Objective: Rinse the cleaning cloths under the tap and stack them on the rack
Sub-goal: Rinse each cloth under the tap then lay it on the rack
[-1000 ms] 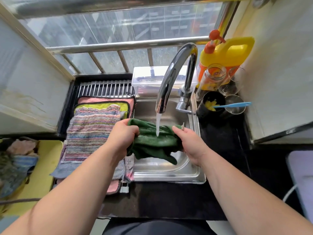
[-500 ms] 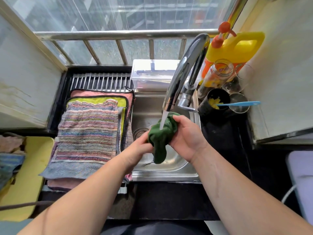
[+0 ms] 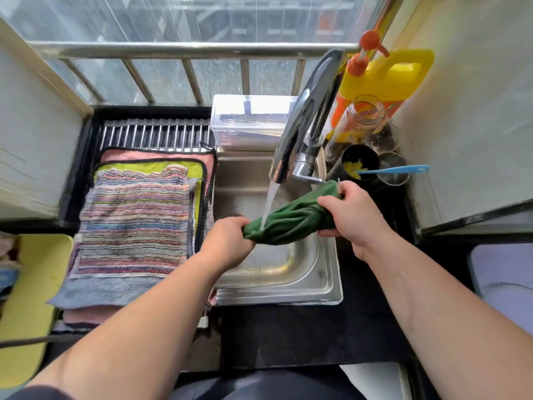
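Green and bunched into a thick roll, the cloth (image 3: 291, 223) hung over the sink (image 3: 288, 294), right under the tap (image 3: 305, 119). The water (image 3: 269, 202) fell on it close to its left end. The roll ran on a slant, from low on the left to higher on the right. The left hand (image 3: 227, 241) had its fingers curled tight round the low end. The right hand (image 3: 350, 215) had its fingers and thumb wrapped round the high end, and a bit of cloth stuck out past it. Both hands held the roll up in the air above the bottom of the sink.

The rack (image 3: 155, 134) lay just beside the sink, on its left. A pile (image 3: 95, 293) of cloths was spread flat there, with a striped cloth (image 3: 132, 220) on top. The left hand was the one nearer to that pile. It looked like a rinse or a wring. After that, the green cloth would have to go left and be opened flat on the stripes.
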